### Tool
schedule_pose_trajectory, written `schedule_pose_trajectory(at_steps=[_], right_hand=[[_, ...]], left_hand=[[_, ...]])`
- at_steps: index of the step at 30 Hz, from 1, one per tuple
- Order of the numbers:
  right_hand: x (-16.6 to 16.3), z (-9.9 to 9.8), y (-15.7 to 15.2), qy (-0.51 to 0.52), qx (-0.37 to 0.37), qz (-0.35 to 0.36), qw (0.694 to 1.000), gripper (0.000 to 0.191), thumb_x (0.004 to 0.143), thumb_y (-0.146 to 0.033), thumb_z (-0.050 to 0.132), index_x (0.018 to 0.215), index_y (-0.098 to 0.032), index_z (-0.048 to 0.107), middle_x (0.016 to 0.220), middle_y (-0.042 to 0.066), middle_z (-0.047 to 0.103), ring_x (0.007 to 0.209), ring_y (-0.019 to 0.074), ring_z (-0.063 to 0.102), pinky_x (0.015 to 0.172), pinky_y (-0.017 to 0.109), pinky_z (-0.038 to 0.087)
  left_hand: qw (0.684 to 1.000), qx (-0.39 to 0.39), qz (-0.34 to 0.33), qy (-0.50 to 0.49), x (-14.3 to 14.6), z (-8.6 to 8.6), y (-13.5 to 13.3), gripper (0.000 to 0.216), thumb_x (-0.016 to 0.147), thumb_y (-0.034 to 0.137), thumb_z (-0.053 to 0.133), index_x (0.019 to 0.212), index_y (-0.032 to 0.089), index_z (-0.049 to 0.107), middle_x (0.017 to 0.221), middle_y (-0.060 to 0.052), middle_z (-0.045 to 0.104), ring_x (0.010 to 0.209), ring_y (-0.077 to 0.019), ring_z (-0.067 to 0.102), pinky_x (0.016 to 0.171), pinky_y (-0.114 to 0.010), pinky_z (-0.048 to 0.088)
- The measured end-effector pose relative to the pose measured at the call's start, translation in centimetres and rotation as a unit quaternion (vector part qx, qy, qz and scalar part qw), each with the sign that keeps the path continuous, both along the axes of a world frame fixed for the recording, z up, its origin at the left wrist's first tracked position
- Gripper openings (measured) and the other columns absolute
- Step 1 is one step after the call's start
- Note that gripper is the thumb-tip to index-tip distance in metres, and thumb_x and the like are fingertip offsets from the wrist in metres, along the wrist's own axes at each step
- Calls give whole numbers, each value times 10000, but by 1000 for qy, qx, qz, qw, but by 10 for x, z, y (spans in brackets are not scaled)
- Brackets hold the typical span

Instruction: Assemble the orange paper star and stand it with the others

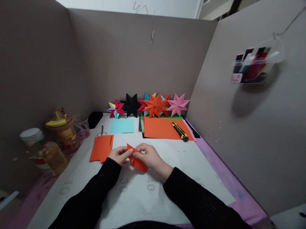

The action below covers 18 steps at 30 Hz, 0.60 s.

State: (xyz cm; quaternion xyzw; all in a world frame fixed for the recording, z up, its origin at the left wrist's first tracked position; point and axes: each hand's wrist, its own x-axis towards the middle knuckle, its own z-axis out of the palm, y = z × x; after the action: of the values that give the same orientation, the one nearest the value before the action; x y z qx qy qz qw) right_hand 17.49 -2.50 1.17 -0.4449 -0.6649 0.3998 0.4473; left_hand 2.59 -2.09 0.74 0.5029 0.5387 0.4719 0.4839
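Both hands pinch one piece of partly folded orange paper (138, 163) above the white sheet (157, 212). My left hand (119, 155) is closed on its left edge, thumb and fingertips together. From the right, my right hand (150, 156) grips the upper edge, its thumb close to the left thumb. A pointed corner sticks up between the two hands, and a wider flap hangs below toward the right. Just left of my left hand lie several orange paper pieces (101, 148). Small scissors (102, 132) rest behind them.
Behind my hands lie a light blue sheet (122, 126) and orange sheets (157, 128) bearing a yellow-black utility knife (179, 131). Folded paper stars (156, 105) lean against the back panel (138, 52). At left stand a bottle (51, 155) and a brown cup (62, 129).
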Motion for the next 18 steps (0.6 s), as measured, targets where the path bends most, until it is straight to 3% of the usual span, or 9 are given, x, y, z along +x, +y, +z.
schedule_pose_trajectory(at_steps=[6, 18], right_hand=[[-2, -1, -2, 0, -31, 0, 1000, 141, 702, -272, 609, 625, -157, 580, 735, 5, 580, 684, 127, 544, 651, 239, 423], [-2, -2, -2, -9, -20, 3, 1000, 153, 721, -278, 588, 629, -156, 584, 725, 6, 576, 683, 128, 541, 649, 241, 418]], left_hand=[[999, -26, -3, -27, -2, -3, 3, 326, 505, 441, 726, 569, 135, 634, 462, 30, 518, 407, -62, 426, 402, -186, 369], [1000, -15, 19, 10, 0, 4, -2, 309, 511, 423, 723, 524, 140, 600, 410, 58, 464, 360, -52, 393, 383, -190, 348]])
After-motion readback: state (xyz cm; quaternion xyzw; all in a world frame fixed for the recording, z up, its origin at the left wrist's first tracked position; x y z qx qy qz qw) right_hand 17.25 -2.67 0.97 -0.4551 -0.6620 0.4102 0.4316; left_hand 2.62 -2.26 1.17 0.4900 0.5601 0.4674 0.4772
